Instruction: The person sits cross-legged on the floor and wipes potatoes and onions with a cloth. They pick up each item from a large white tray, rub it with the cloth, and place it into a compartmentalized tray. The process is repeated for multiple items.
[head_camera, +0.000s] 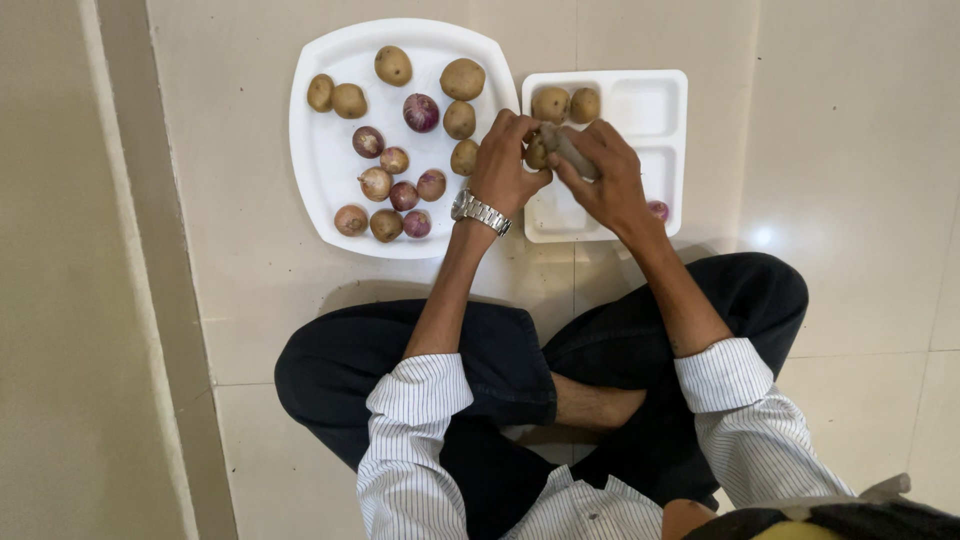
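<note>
Brown-skinned and dusty, a potato (562, 146) is being held between both hands above the near-left part of a white compartment tray (668, 92). The left hand (503, 165), wearing a metal wristwatch (481, 212), is pinching one end of the potato with curled fingers; the right hand (606, 177) is closing around the other end from the right. A second small potato (537, 155) is showing just beside the left fingertips; whether it is held or lying in the tray cannot be told. Two more potatoes (566, 104) are lying in the far-left compartment of the tray, and a purple onion (658, 210) is peeking out at the tray's near-right edge, behind the right wrist. To the left, touching the tray's side, a large white square plate (318, 150) is carrying a mixed heap of potatoes and red onions (400, 140). Both dishes are resting on the pale tiled floor (850, 200), where the person is sitting cross-legged. Judged from this layout, sorting is under way: a potato is being carried over from the plate, and the next move calls for lowering it into the compartment beside the two already lying there.
</note>
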